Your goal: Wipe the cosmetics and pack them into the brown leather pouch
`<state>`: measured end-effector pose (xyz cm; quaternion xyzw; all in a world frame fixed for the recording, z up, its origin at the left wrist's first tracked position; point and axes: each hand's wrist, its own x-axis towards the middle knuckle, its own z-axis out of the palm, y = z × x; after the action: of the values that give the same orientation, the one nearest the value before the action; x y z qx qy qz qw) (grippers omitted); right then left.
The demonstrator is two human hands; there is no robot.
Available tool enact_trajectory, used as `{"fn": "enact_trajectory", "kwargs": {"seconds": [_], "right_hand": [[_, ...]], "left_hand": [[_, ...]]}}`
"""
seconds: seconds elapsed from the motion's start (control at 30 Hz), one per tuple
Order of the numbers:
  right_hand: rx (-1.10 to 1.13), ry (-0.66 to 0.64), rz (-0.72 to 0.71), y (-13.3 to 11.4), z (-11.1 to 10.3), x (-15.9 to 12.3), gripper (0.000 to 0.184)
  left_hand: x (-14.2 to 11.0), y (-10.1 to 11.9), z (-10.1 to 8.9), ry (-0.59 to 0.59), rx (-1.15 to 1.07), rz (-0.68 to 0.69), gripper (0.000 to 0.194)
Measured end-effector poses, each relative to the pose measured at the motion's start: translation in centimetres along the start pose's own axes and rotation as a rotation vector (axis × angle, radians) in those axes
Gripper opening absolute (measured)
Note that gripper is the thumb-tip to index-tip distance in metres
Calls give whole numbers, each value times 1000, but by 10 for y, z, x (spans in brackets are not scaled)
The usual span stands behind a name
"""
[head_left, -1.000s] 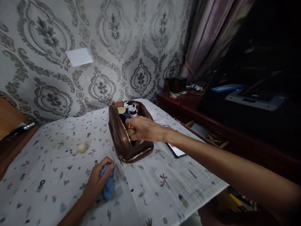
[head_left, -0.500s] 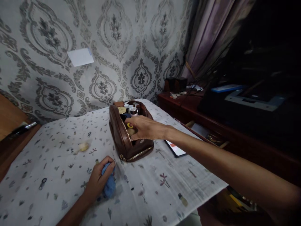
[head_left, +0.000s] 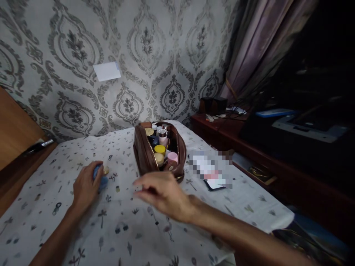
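My L hand (head_left: 86, 184) is closed round a blue cloth (head_left: 103, 181), low over the L half of the worktop (head_left: 124, 229). A small yellowish item (head_left: 106, 170) is right by the cloth, on its far side; can't tell if they touch. My R hand (head_left: 172, 197) is empty & open, thumb & index apart w/ a gap btwn the tips, other fingers curled. It's a bit blurred, just on the near side of the brown bag (head_left: 142, 159), in front of its near end.

Bag stands upright, unzipped, twd the far R corner of the worktop. Inside, near end: jar w/ yellow lid (head_left: 160, 149), beige-lidded jar (head_left: 159, 159) next to it, pink-lidded jar (head_left: 172, 157) to the R. Further back: pale bottle w/ silvery cap (head_left: 162, 137), a dark blue item (head_left: 153, 140) to its L & a gold-lidded jar (head_left: 149, 131) at the far L, plus other caps too small to ID.

Phone (head_left: 216, 184) lies R of the bag, nr the R edge of the worktop, mostly pixelated, so no screen detail. Worktop has a white printed cover; its far edge runs along the patterned wall (head_left: 166, 44), w/ white paper (head_left: 107, 71) up on the L part. Past the R edge: red-brown desk (head_left: 210, 125) w/ dark boxes (head_left: 212, 106) & cables on its far end, an open drawer (head_left: 251, 170) below, & a purplish curtain (head_left: 252, 48) behind.
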<state>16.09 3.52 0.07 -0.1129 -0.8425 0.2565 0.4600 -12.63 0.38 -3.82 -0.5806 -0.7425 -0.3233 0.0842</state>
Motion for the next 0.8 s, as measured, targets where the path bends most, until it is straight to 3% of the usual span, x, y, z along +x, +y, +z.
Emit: {"fn": "enact_trajectory", "kwargs": {"seconds": [0.07, 0.13, 0.2, 0.33, 0.4, 0.6, 0.73, 0.8], "right_hand": [[-8, -203, 58, 4, 31, -11, 25], [24, -283, 190, 8, 57, -14, 27], [173, -290, 383, 14, 77, -12, 30], [747, -204, 810, 32, 107, -6, 56], [980, -118, 913, 41, 116, -7, 69], [1208, 29, 929, 50, 117, -17, 79], [1251, 115, 949, 46, 110, -18, 76], [1275, 137, 942, 45, 108, -17, 69]], "left_hand": [[0, -19, 9, -26, 38, 30, 49], [-2, -31, 18, -107, 43, 54, 53], [-4, -35, 22, -177, 48, 70, 55], [-4, -33, 20, -202, 90, 67, 49], [-3, -32, 19, -176, 94, 64, 46], [0, -22, 19, -78, -203, 37, 45], [-8, 9, 15, -226, -555, -147, 51], [-16, 27, 13, -270, -596, -132, 48]]}}
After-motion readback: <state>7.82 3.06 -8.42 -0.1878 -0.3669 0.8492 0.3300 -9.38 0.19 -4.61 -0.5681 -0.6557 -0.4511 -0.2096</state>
